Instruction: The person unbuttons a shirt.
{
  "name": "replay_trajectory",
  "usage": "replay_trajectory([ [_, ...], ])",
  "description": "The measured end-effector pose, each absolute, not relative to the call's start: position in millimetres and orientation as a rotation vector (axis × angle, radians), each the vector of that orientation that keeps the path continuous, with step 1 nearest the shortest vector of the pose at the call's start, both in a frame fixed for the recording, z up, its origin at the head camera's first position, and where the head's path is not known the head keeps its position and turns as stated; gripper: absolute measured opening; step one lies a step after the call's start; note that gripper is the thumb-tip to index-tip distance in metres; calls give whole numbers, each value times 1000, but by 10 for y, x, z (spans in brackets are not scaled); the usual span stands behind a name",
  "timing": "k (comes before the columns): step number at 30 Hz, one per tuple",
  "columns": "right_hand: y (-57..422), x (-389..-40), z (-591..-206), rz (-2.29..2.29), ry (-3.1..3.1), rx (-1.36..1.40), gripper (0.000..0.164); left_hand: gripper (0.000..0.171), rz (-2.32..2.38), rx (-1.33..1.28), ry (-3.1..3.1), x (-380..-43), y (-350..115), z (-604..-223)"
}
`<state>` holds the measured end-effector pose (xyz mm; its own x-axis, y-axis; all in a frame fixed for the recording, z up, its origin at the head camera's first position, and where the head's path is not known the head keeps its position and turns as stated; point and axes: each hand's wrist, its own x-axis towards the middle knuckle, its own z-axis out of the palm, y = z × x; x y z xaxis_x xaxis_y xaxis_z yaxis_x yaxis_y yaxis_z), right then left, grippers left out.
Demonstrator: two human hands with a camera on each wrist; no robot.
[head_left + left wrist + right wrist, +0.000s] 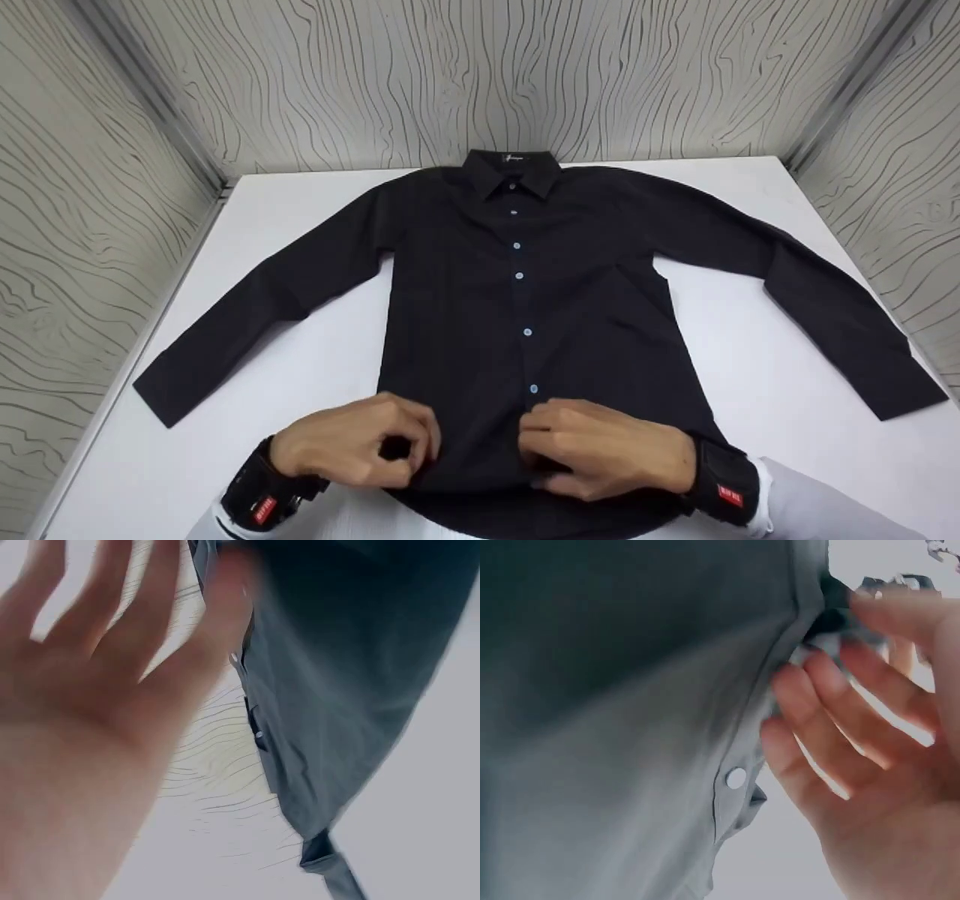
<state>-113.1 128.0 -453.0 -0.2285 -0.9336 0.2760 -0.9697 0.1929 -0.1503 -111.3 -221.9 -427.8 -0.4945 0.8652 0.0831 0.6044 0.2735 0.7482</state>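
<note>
A black long-sleeved button-up shirt [457,300] lies front side up, its collar at the far edge and both sleeves spread outward. Over the lower front on the left, my left hand [360,442] pinches the cloth near the hem, thumb and forefinger forming a ring. My right hand [600,450] grips the front below the lowest visible button [533,388], its fingers curled. In the right wrist view, dark cloth bunches by the thumb [900,619], and a pale button [736,778] shows on the placket. Below both hands, a curved lower hem extends toward me.
The white table [300,375] carries the shirt. Wood-grain patterned panels [480,82] rise behind and at both sides, with metal frame posts at the corners. The right cuff [911,390] reaches close to the table's right edge.
</note>
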Motion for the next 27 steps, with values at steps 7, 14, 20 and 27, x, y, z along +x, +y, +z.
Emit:
replay_trajectory([
  [7, 1423, -1032, -4595, 509, -2510, 2042, 26, 7, 767, 1308, 2358, -1116, -1887, -4368],
  [14, 1472, -1046, -4519, 520, -2507, 2095, 11, 33, 418, 1544, 2461, -1087, -1497, -4459],
  [20, 1699, -1197, -4284, 971, -2463, 2103, 18, 43, 161, 1843, 2585, -939, -1177, -4468],
  [27, 1874, -1304, -4165, 1154, -2343, 2087, 23, 31, -71, 1976, 2465, -834, -901, -4542],
])
